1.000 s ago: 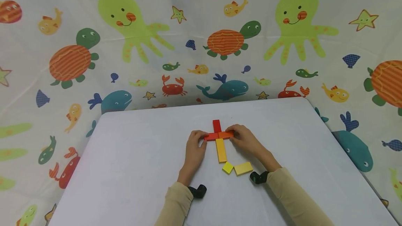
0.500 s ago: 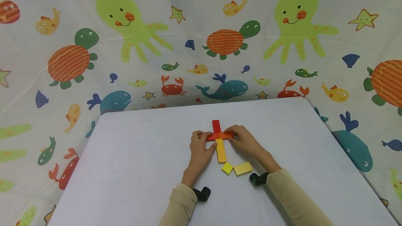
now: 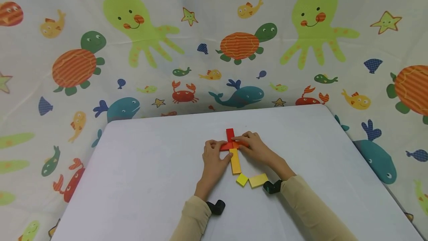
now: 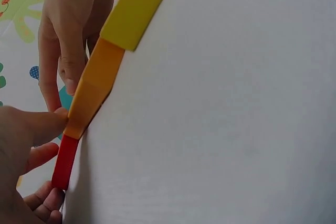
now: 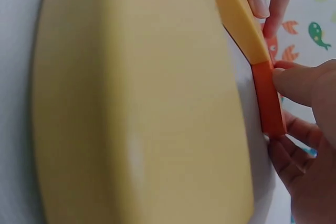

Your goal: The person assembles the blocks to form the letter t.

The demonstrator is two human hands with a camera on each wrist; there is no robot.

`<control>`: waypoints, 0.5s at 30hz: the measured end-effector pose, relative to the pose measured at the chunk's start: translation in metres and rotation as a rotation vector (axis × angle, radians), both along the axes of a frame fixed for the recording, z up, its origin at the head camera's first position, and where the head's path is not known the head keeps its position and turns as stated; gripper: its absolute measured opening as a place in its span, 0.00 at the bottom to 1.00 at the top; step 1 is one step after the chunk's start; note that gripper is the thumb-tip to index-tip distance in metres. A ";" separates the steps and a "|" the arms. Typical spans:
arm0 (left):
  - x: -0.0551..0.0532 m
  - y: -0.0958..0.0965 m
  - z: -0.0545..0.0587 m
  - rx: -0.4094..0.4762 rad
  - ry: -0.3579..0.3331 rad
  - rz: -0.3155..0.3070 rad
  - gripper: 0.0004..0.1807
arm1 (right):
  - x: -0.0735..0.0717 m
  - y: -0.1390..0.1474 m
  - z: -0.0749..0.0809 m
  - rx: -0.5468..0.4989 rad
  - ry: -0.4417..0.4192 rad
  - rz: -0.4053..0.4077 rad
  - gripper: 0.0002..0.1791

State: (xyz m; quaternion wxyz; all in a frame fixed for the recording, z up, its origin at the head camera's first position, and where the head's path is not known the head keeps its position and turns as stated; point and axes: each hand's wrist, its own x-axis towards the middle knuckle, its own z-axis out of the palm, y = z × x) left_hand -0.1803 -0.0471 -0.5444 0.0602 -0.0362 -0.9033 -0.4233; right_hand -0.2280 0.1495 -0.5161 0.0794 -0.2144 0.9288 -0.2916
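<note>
Two flat blocks, one red and one orange, lie end to end as a crossbar. A second red block stands off behind them, and a long amber block runs toward the person. My left hand holds the crossbar's red block with its fingers at the outer end, while the thumb touches the amber block's top. My right hand grips the orange block; its thumb is at the near side and a forefinger stretches to the joint by the rear red block. Fingers partly cover both crossbar blocks.
A small bright yellow block sits turned at the amber block's near end. Beside it lies a pale yellow block, close to the right wrist's black camera mount. A sea-animal cloth hangs behind the white table.
My left hand has shifted right, its thumb going from the red block's near side to the amber block. My right hand has moved slightly left along the orange block, forefinger reaching toward the rear red block.
</note>
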 end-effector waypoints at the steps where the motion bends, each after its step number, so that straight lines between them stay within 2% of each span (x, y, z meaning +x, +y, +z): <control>1: 0.000 0.000 0.000 0.002 -0.006 -0.001 0.23 | 0.000 0.000 0.000 0.004 -0.005 -0.002 0.25; 12: 0.000 -0.001 -0.001 0.014 -0.010 -0.004 0.23 | -0.001 0.000 0.003 0.013 -0.032 0.010 0.24; 15: -0.001 -0.003 0.000 0.029 -0.014 -0.016 0.26 | -0.002 0.001 0.003 0.013 -0.021 0.018 0.25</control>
